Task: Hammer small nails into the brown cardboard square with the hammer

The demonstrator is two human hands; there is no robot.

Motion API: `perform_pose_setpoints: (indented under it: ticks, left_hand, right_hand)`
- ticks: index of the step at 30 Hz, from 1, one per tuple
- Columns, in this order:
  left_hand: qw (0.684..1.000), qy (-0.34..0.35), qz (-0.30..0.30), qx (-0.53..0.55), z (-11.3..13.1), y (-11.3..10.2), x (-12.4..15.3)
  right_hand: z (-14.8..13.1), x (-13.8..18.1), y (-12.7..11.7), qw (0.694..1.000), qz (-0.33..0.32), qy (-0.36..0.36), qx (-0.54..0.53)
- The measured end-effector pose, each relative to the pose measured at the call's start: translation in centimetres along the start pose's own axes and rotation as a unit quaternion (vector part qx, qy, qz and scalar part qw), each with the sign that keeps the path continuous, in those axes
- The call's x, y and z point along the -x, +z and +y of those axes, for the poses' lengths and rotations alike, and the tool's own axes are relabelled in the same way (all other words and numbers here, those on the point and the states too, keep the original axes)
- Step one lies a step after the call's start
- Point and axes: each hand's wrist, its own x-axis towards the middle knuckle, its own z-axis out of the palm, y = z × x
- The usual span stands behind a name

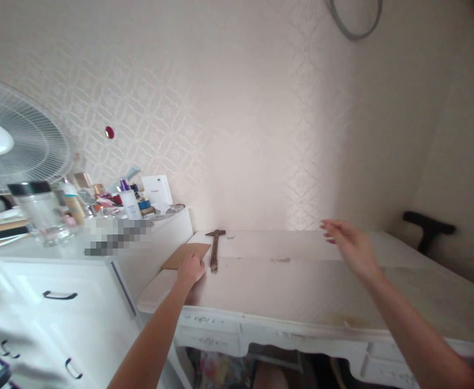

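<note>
My left hand (191,267) rests on the near right part of a flat brown cardboard piece (183,255) at the table's left end. Its fingers lie over the cardboard and are not wrapped round anything. Just right of that hand a hammer (215,249) lies on the tabletop, head towards the wall and handle towards me. Several tiny dark pieces (231,237) lie beside the hammer head, too small to name. My right hand (351,246) is held in the air over the right half of the white table (277,289), fingers stretched out and nothing visible in them.
A white drawer cabinet (151,246) adjoins the table on the left, crowded with bottles and a clear jar (42,216). A fan (18,129) stands behind it. A black T-shaped object (428,227) rises beyond the table's right edge. The patterned wall (253,135) borders the back.
</note>
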Motion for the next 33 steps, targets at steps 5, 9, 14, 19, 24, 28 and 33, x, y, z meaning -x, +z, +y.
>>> perform_pose_setpoints:
  ticks: [5,9,14,19,24,28,33]
  left_hand:
    - [0.999,0.037,-0.009,-0.026,-0.1,-0.3,-1.0]
    - [0.994,0.085,-0.026,-0.058,0.0,-0.6,-1.5]
    - [0.991,0.1,-0.016,-0.083,0.9,-1.0,-1.9]
    - [0.995,0.045,0.025,-0.089,1.3,-1.3,-1.8]
    - [0.989,0.102,0.076,-0.07,3.0,-2.0,-1.0]
    - [0.979,0.183,0.081,-0.034,6.9,-2.5,0.2]
    - [0.945,0.314,0.091,0.006,13.7,-2.2,2.7]
  right_hand:
    - [3.3,1.7,6.3,0.976,-0.133,0.016,0.173]
    - [5.2,2.8,8.7,0.955,-0.161,0.045,0.246]
    - [5.9,2.8,8.6,0.936,-0.192,0.047,0.292]
    - [5.9,2.7,8.4,0.929,-0.208,0.041,0.303]
    - [5.8,2.8,8.4,0.935,-0.2,0.04,0.291]
    - [5.7,2.9,8.4,0.944,-0.19,0.035,0.269]
    - [5.8,3.0,7.7,0.953,-0.184,0.009,0.239]
